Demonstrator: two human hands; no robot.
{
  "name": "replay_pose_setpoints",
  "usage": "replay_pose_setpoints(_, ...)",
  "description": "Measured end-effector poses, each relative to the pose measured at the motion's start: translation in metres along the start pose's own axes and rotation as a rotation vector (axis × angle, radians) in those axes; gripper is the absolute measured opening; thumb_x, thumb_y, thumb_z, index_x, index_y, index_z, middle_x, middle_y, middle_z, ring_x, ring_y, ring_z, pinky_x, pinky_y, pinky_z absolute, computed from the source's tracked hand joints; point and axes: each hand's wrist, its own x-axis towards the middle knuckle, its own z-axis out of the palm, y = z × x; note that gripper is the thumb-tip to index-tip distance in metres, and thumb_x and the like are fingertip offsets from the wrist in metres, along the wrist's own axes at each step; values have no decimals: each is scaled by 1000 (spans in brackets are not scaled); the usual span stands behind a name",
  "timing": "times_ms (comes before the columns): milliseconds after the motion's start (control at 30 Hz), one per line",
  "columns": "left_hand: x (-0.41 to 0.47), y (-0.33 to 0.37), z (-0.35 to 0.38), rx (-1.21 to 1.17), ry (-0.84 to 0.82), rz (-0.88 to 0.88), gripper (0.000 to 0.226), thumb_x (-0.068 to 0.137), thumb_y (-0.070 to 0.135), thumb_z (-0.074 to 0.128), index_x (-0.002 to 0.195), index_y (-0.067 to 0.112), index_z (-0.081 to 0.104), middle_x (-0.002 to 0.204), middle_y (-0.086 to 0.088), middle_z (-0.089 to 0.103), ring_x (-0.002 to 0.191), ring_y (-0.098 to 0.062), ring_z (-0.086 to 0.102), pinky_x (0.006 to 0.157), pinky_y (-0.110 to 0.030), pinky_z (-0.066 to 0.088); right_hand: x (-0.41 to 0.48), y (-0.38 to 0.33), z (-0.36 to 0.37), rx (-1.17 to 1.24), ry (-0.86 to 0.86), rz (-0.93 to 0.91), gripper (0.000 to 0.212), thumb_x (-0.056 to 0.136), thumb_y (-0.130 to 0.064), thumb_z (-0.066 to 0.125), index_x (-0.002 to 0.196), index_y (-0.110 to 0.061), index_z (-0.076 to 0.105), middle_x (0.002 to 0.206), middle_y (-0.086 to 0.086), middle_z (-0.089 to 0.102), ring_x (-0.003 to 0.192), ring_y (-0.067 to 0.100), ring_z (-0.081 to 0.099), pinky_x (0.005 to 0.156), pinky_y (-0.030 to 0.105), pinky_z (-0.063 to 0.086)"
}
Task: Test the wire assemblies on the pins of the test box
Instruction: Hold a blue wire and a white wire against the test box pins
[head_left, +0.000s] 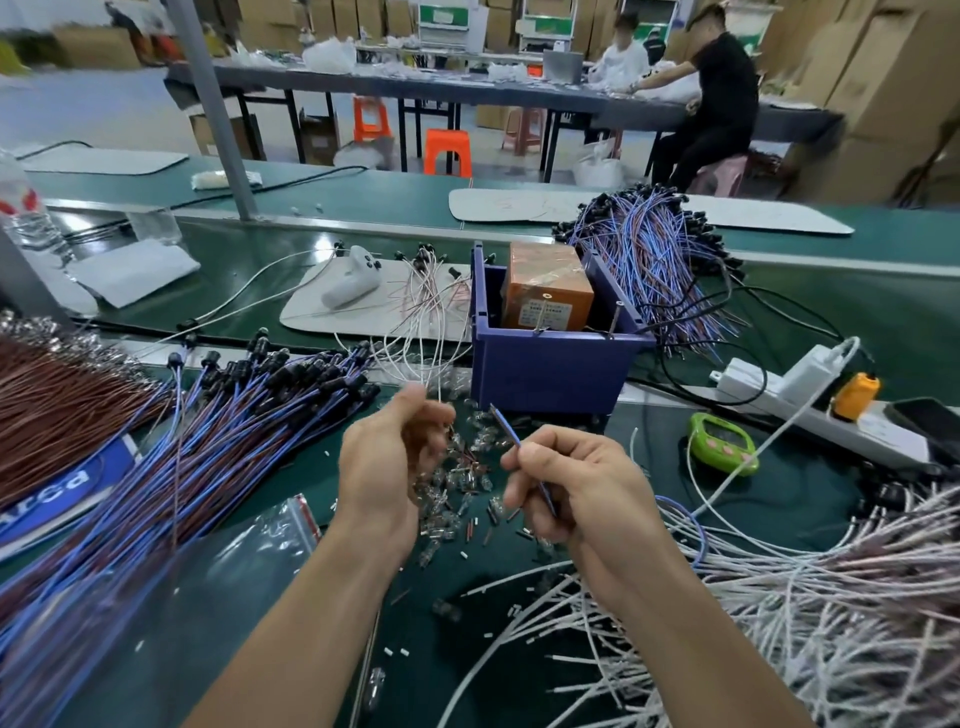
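Thin blue-and-brown wire assembly (506, 428) being pinched between thumb and forefinger of right hand (576, 483), over green counter (805, 504), near orange test box (545, 291) in blue plastic bin (545, 369). Left hand (389, 457) being held curled; contents cannot be told.

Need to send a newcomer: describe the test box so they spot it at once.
On the green bench, find the blue bin. The test box sits inside: an orange, taped block with a label, unlike the wire bundles around.

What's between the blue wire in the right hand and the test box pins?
Nothing visible. The blue wire, pinched in the right hand, has open air up to the pins on the test box.
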Motion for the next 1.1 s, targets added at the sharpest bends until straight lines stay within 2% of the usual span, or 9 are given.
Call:
replay_pose_setpoints(100,-6,1,4,200,-129,59,35,83,49,77,73,16,82,59,0,64,52,-8,53,50,-18,42,1,-2,0,38,13,-18,35,102,-6,54,76,-16,74,73,18,70,45,16,51,44,24,33)
replay_pose_setpoints(167,-13,-1,13,258,-293,79,20,75,34,83,82,15,83,67,-4,73,58,-12,62,59,-23,51,1,-2,1,25,5,-31,33,103,-5,52,79,-13,73,75,20,71,50,19,57,46,26,39)
replay_pose_setpoints(267,-13,-1,17,232,-280,100,4,82,13,79,82,13,83,74,-11,76,66,-18,67,66,-33,57,1,-3,1,-18,14,-63,24,103,-3,52,85,-4,69,79,22,73,58,25,65,51,27,51)
replay_pose_setpoints(500,-16,2,12,208,-374,119,19,63,26,90,79,16,84,76,-5,77,71,-11,70,68,-20,54,-3,-2,6,-164,66,-132,25,102,-12,61,81,-8,73,77,17,76,65,27,73,58,29,59)
replay_pose_setpoints(667,-16,7,13,149,-188,111,20,59,35,87,72,21,83,70,0,74,62,-6,63,61,-17,51,-3,-3,1,-198,203,-220,30,101,-7,58,77,-15,73,77,12,77,70,28,76,63,30,61)
replay_pose_setpoints(767,-8,17,2,-119,-127,-22,20,61,31,86,72,16,80,72,-1,72,60,-7,62,57,-15,54,-2,-11,-8,-68,305,-292,35,102,-6,57,75,-18,75,80,14,78,77,30,77,68,31,62)
replay_pose_setpoints(867,-1,24,-8,-223,-39,-30,12,71,27,80,73,15,79,74,-2,74,60,-7,66,54,-14,54,-4,-20,-21,122,367,-356,37,103,-8,54,74,-19,75,78,16,76,80,30,77,72,30,62)
replay_pose_setpoints(967,-1,27,-10,-254,33,-19,12,73,28,78,69,17,80,75,-2,75,61,-7,68,53,-14,54,-9,-32,-31,298,385,-341,30,104,-16,51,80,-16,70,69,11,73,69,26,75,59,30,59)
replay_pose_setpoints(1100,0,28,-12,-287,103,10,13,91,22,69,80,15,73,74,-1,75,59,-5,68,49,-13,50,-12,-44,-42,428,424,-342,28,103,-13,51,80,-12,67,57,3,59,48,12,55,41,23,43)
